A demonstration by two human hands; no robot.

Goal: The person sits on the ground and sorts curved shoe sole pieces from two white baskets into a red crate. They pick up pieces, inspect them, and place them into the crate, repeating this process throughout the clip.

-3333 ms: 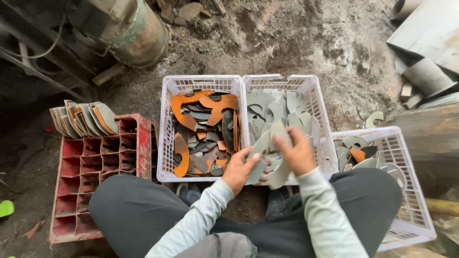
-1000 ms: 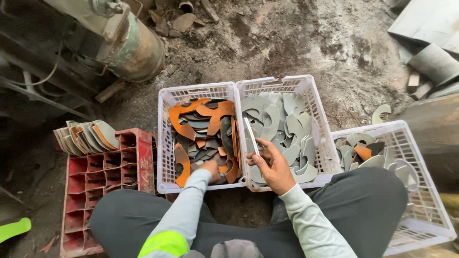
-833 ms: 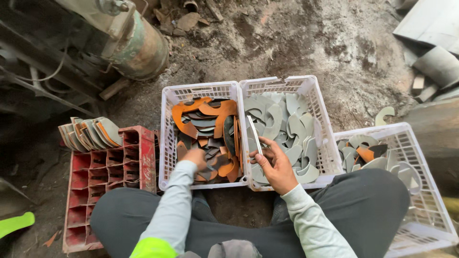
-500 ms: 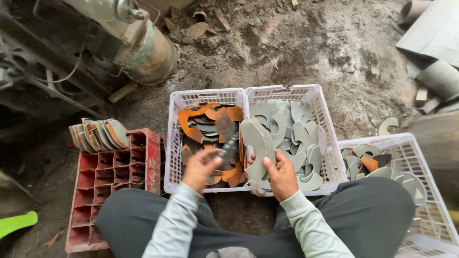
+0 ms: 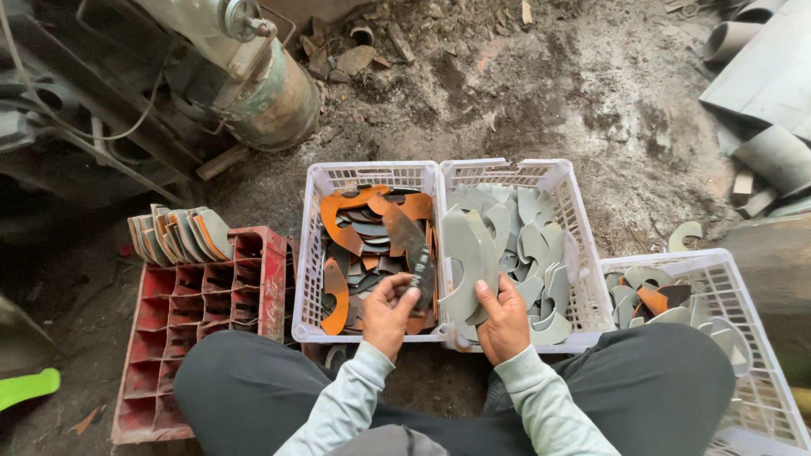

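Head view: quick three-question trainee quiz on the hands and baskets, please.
1. True or false: the left hand holds a dark curved metal piece over the left basket.
2. What does the right hand grip? A) stack of grey curved pieces B) red crate C) pipe
3. Fill in: the middle basket holds mostly ____ pieces, not rusty orange ones.

Key: 1 true; 2 A; 3 grey.

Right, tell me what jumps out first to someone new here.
Two white baskets sit side by side, the left with rusty orange crescents, the right with grey ones. The left hand lifts a dark crescent; the right hand grips a grey stack. A red crate sits left.
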